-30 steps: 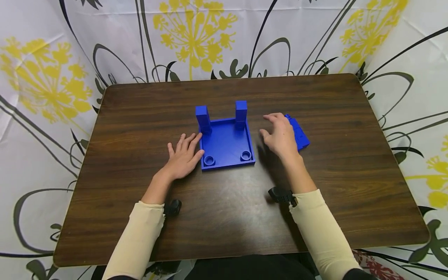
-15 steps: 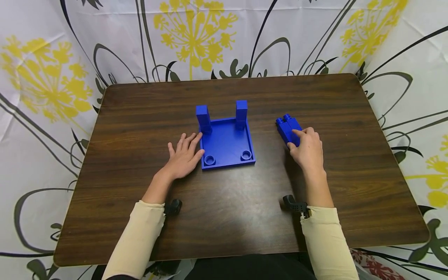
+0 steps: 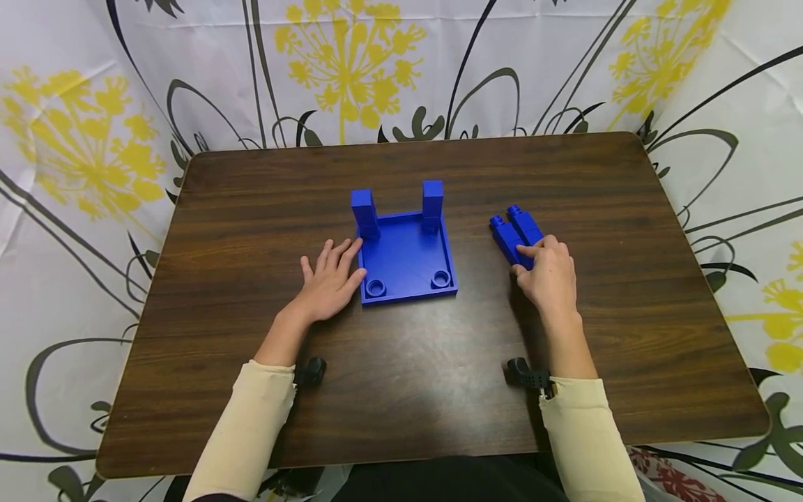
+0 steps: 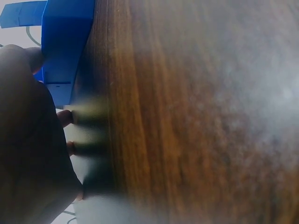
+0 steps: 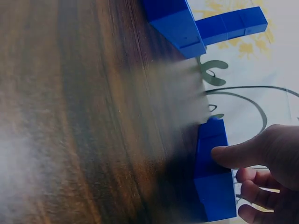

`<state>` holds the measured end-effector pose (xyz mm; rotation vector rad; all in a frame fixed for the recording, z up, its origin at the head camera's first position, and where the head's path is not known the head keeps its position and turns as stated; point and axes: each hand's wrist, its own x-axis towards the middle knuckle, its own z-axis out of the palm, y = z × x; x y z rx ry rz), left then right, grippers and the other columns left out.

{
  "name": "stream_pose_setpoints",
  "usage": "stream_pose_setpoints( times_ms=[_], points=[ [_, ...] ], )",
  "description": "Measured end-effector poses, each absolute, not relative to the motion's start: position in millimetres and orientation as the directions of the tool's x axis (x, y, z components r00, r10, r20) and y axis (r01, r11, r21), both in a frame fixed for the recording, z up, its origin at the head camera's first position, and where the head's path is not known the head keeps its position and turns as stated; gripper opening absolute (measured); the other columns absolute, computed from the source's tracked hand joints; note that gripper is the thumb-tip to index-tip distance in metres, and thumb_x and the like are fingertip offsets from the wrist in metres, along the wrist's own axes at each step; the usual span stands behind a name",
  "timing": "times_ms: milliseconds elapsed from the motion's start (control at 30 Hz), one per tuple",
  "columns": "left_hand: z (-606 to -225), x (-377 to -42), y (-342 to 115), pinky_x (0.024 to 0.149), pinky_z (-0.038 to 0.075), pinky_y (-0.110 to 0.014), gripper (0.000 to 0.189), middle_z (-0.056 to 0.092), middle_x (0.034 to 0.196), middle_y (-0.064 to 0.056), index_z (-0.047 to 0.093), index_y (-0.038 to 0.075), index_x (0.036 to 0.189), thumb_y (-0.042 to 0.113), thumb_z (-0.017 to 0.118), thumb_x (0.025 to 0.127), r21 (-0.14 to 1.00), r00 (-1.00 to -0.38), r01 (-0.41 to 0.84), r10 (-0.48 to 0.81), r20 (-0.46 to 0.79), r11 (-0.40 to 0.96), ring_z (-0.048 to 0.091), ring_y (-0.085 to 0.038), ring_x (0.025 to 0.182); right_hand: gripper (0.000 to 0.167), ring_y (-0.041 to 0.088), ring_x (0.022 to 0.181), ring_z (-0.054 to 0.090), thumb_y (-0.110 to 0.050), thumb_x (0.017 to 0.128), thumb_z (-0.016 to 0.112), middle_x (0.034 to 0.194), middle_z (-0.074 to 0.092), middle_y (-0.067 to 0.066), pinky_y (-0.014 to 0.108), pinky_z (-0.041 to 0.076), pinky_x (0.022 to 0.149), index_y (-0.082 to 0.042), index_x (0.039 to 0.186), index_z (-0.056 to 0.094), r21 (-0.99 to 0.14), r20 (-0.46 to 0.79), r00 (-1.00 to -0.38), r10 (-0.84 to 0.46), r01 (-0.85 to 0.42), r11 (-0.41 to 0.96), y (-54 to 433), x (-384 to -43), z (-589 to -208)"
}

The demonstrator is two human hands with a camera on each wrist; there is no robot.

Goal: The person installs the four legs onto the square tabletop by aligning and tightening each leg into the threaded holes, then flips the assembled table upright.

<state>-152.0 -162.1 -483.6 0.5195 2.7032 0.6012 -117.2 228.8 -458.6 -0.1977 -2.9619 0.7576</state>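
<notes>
A square blue tabletop (image 3: 408, 261) with a raised rim lies upside down on the table. Two blue legs stand up from its far corners, the left leg (image 3: 365, 215) and the right leg (image 3: 432, 207); round sockets show at its near corners. My left hand (image 3: 326, 289) lies flat with spread fingers, touching the tabletop's left edge. To the right, two loose blue legs with pegged ends lie side by side. My right hand (image 3: 548, 279) pinches the near end of the left loose leg (image 3: 507, 240), thumb on its side. The other loose leg (image 3: 525, 224) lies beside it, partly behind the fingers.
The brown wooden table (image 3: 401, 390) has rounded corners and a glossy reflection near the front. A white curtain (image 3: 219, 63) with yellow flowers hangs behind and at both sides. A black wrist camera (image 3: 525, 374) sits at the right sleeve.
My right hand has moved right and toward me, to the near ends of the loose legs, and grips the left one. That leg has shifted slightly left, opening a gap. My left hand stays put.
</notes>
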Motion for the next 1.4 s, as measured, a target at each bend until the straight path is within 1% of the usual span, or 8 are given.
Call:
stream_pose_setpoints(
  times_ms=[233, 467, 600, 933, 1067, 1233, 1333, 1400],
  points=[
    [-482.4, -152.8, -162.6, 0.102, -0.015, -0.072, 0.063, 0.007, 0.163, -0.010, 0.003, 0.029, 0.159, 0.054, 0.024, 0.105, 0.471, -0.881, 0.284, 0.421, -0.215, 0.835, -0.012, -0.036, 0.148, 0.037, 0.039, 0.109, 0.055, -0.012, 0.078, 0.081, 0.115, 0.061, 0.015, 0.057, 0.046, 0.086, -0.008, 0.114, 0.072, -0.465, 0.064, -0.989, 0.136, 0.091, 0.881, 225.5, -111.9, -457.5],
    [-481.7, -152.2, -161.7, 0.102, -0.015, -0.072, 0.063, 0.007, 0.163, -0.010, 0.002, 0.030, 0.159, 0.053, 0.024, 0.105, 0.474, -0.877, 0.287, 0.427, -0.219, 0.832, -0.012, -0.036, 0.147, 0.056, 0.045, 0.105, 0.061, -0.020, 0.080, 0.081, 0.122, 0.062, 0.022, 0.059, 0.048, 0.080, -0.010, 0.131, 0.061, -0.428, 0.012, -0.988, 0.157, 0.137, 0.893, 225.2, -109.6, -465.1],
    [-482.3, -152.7, -161.8, 0.102, -0.015, -0.071, 0.063, 0.007, 0.163, -0.010, 0.002, 0.030, 0.159, 0.054, 0.024, 0.105, 0.470, -0.880, 0.287, 0.424, -0.216, 0.835, -0.012, -0.035, 0.148, 0.061, 0.046, 0.103, 0.061, -0.025, 0.081, 0.081, 0.124, 0.061, 0.024, 0.060, 0.048, 0.081, -0.008, 0.135, 0.059, -0.424, -0.007, -0.987, 0.159, 0.147, 0.894, 225.3, -110.9, -470.3],
    [-483.2, -151.3, -162.5, 0.102, -0.015, -0.071, 0.063, 0.008, 0.163, -0.010, 0.003, 0.030, 0.159, 0.053, 0.025, 0.105, 0.478, -0.882, 0.279, 0.420, -0.216, 0.833, -0.012, -0.035, 0.148, 0.046, 0.044, 0.099, 0.061, -0.024, 0.079, 0.079, 0.113, 0.066, 0.022, 0.057, 0.048, 0.082, -0.004, 0.119, 0.067, -0.456, 0.055, -0.983, 0.173, 0.130, 0.880, 229.5, -112.7, -474.5],
    [-484.6, -151.7, -163.0, 0.102, -0.016, -0.071, 0.063, 0.007, 0.163, -0.010, 0.002, 0.030, 0.159, 0.054, 0.024, 0.104, 0.479, -0.881, 0.278, 0.420, -0.219, 0.833, -0.013, -0.035, 0.148, 0.041, 0.041, 0.100, 0.061, -0.024, 0.077, 0.079, 0.110, 0.066, 0.018, 0.056, 0.047, 0.081, -0.005, 0.112, 0.069, -0.524, 0.125, -0.974, 0.192, 0.099, 0.846, 231.9, -113.4, -471.9],
    [-486.5, -152.6, -163.4, 0.102, -0.017, -0.070, 0.063, 0.007, 0.163, -0.010, 0.003, 0.030, 0.159, 0.054, 0.024, 0.104, 0.480, -0.885, 0.277, 0.416, -0.211, 0.832, -0.012, -0.035, 0.148, 0.036, 0.034, 0.097, 0.064, -0.021, 0.073, 0.084, 0.102, 0.068, 0.014, 0.048, 0.048, 0.083, -0.005, 0.104, 0.072, -0.683, 0.281, -0.933, 0.224, -0.031, 0.730, 233.1, -119.5, -466.5],
    [-486.3, -152.5, -162.9, 0.102, -0.016, -0.070, 0.064, 0.008, 0.163, -0.010, 0.003, 0.031, 0.159, 0.055, 0.023, 0.104, 0.475, -0.886, 0.275, 0.412, -0.213, 0.836, -0.012, -0.035, 0.148, 0.036, 0.023, 0.091, 0.064, -0.016, 0.073, 0.086, 0.099, 0.070, 0.014, 0.034, 0.049, 0.080, 0.000, 0.102, 0.072, -0.810, 0.315, -0.910, 0.268, -0.111, 0.576, 229.7, -122.4, -456.3],
    [-485.4, -152.4, -162.4, 0.102, -0.016, -0.071, 0.064, 0.008, 0.163, -0.010, 0.003, 0.030, 0.159, 0.055, 0.024, 0.104, 0.474, -0.884, 0.275, 0.414, -0.217, 0.837, -0.012, -0.035, 0.148, 0.035, 0.018, 0.085, 0.064, -0.008, 0.073, 0.085, 0.097, 0.071, 0.012, 0.026, 0.050, 0.074, 0.005, 0.102, 0.070, -0.908, 0.298, -0.908, 0.295, -0.174, 0.381, 225.7, -124.4, -447.6]
  ],
)
